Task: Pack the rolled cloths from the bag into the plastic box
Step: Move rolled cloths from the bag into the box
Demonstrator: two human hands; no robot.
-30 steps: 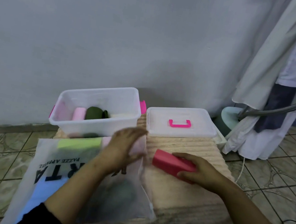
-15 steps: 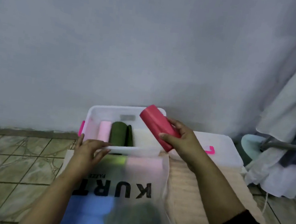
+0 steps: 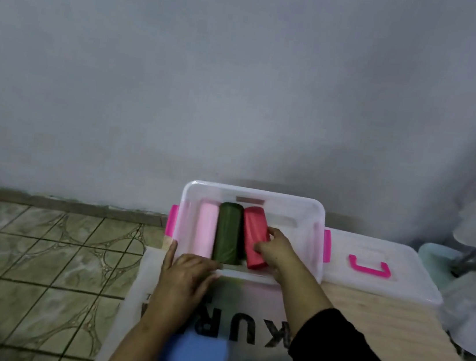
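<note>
— What lies closest to you?

— The translucent bag [image 3: 246, 311], flat on the counter [image 3: 378, 320] in front of me, with large black letters printed on it. Through the plastic I see a blue cloth [image 3: 192, 356] at its near end and a darker shape beside it that I cannot make out.

— And your hands?

— My left hand [image 3: 184, 276] lies on the far end of the bag, fingers loosely spread and reaching the near rim of the plastic box [image 3: 297, 206], thumb pointing away from me. It grips nothing that I can see. My right hand [image 3: 275, 247], in a black sleeve [image 3: 344, 355], reaches over that rim into the box, and its fingers are wrapped around the near half of the red roll [image 3: 253, 227].

— So where are the rolled cloths?

— Three lie side by side in the box, lengthwise away from me: the pink roll [image 3: 205, 230] at the left, the dark green roll [image 3: 228, 233] in the middle, the red one just right of it and slightly tilted. The right part of the box looks unfilled. Its side latches are bright pink.

— Anything farther out?

— The lid [image 3: 378, 256] with its pink handle [image 3: 369, 267] lies to the right of the box. Tiled floor [image 3: 39, 251] spreads to the left, and a plain grey wall [image 3: 242, 90] stands behind everything.
</note>
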